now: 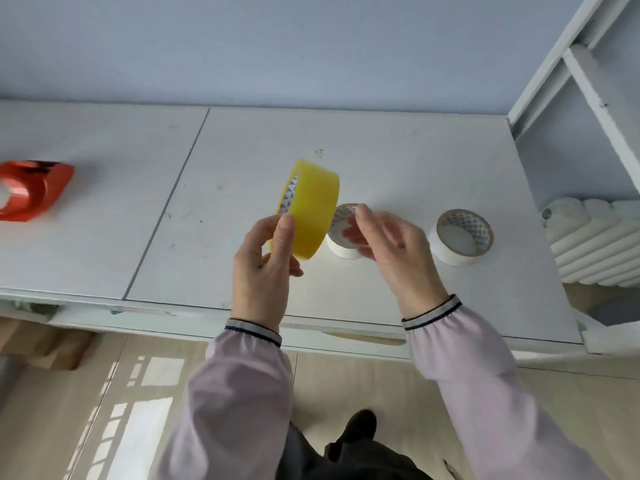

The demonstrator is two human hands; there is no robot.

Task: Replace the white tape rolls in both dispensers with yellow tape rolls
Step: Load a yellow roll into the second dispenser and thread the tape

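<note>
Your left hand [266,258] is holding the yellow tape roll [309,207] upright above the tabletop [381,150], thumb pressing on the near outer face and fingers curling behind it, so that grip is clenched on the roll. Your right hand [388,244] is hovering just beside the roll with loosely spread fingers, holding nothing, though motion blur is making it hard to tell whether a fingertip is touching the tape edge. The roll is looking light and stiff, with a smooth, slippery outer wrap; you are better off gripping across its width or hooking the cardboard core. Beyond your hands, two white tape rolls [460,237] are lying flat on the tabletop, one partly behind your right hand. Far to the left, a red dispenser [34,188] is sitting at the frame's edge.
</note>
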